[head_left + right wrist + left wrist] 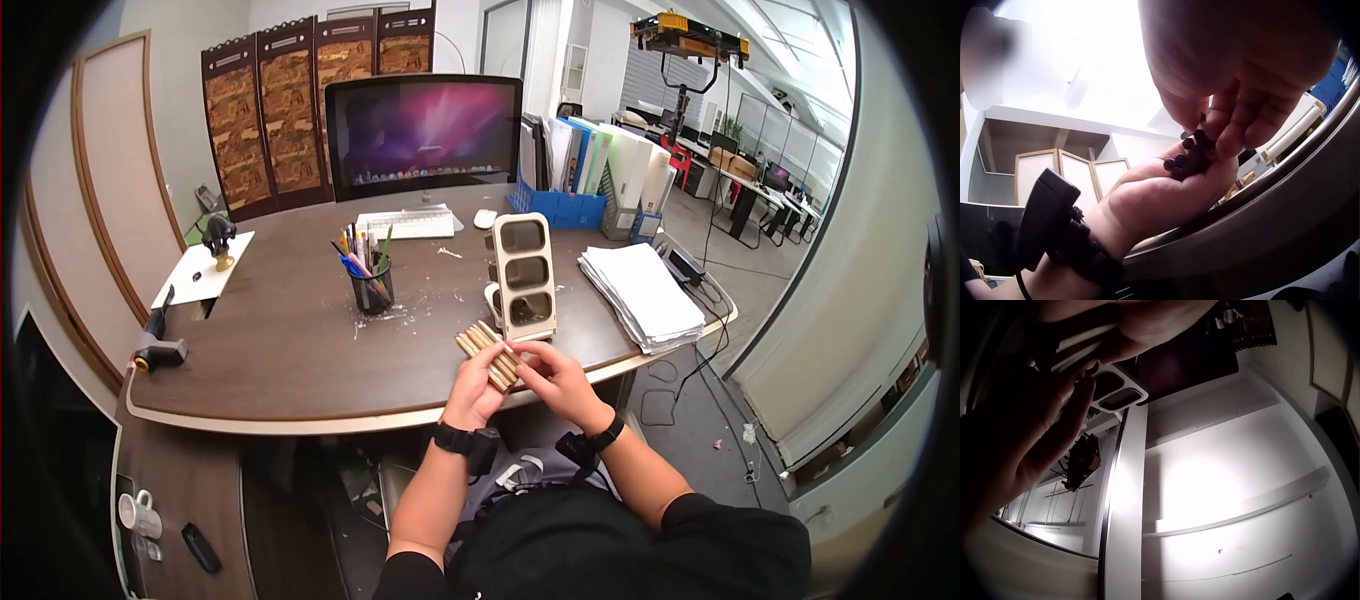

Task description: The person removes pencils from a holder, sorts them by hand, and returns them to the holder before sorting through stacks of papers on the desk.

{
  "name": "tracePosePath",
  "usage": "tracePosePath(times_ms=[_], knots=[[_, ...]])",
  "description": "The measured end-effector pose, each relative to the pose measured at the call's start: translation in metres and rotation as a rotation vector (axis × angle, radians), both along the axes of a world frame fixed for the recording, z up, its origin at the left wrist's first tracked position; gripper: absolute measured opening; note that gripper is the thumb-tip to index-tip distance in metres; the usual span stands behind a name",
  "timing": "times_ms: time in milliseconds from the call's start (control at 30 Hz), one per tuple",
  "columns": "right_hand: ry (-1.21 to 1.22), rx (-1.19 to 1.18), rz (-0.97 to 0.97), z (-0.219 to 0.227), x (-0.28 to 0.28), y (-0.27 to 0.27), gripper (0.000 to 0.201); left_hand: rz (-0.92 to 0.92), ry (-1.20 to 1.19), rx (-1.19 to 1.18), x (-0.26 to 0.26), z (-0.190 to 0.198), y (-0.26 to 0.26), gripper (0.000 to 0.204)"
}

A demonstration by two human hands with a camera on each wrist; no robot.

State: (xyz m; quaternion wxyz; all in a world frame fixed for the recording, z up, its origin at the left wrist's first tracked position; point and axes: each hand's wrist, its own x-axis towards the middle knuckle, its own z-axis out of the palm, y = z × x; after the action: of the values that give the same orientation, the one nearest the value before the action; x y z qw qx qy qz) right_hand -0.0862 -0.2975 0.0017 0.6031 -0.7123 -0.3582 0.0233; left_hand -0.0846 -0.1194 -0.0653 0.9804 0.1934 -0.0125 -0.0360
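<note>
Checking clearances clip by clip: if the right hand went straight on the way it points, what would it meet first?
Probably the brown sticks in the left hand; the right hand seems to touch them, though depth is unclear.

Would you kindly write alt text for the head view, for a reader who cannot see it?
A person's left hand holds several tan sticks at the near edge of a brown desk, the right hand touching them. Beyond stand a beige three-slot holder, a mesh pen cup and a monitor, with a paper stack to the right.
</note>
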Motion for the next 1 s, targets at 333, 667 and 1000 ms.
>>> tracePosePath(times_ms=[333, 667, 1000], knots=[[-0.326, 0.301, -0.561, -0.026, 0.030, -0.014, 0.016, 0.157, 0.085, 0.057, 0.011, 0.012, -0.018, 0.015], [-0.343, 0.035, -0.339, -0.022, 0.063, 0.030, 0.033, 0.231, 0.101, -0.064, 0.007, 0.012, -0.016, 0.020], [-0.134, -0.019, -0.154, -0.021, 0.050, 0.012, 0.025, 0.336, 0.059, -0.165, 0.019, 0.003, -0.020, 0.017]])
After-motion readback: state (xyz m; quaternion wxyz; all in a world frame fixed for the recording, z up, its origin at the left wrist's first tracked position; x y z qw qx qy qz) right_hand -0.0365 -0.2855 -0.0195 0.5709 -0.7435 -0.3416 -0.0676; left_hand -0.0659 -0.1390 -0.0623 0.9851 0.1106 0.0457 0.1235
